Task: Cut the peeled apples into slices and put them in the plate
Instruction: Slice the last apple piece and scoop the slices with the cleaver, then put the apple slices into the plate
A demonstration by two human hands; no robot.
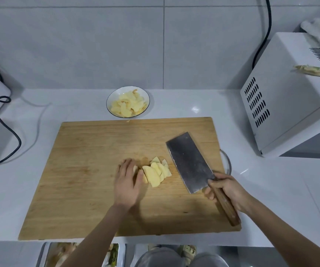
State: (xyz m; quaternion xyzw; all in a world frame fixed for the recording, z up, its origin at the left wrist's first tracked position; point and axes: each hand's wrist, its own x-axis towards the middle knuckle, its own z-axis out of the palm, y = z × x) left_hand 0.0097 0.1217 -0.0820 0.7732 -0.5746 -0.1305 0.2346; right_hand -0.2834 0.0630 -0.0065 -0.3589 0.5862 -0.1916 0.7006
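Head view: plate [114, 94] behind board [97, 151], oven [286, 97] right

Single view: wide-angle camera worn on the head, facing forward and steeply down onto the rectangular light-wood cutting board [97, 189] on the glossy white countertop [271, 199]. Close range: the left forearm [95, 234] and right forearm [290, 234] enter from the bottom edge, the pale grey tiled wall [78, 45] fills the top, and straight edges bow outward.
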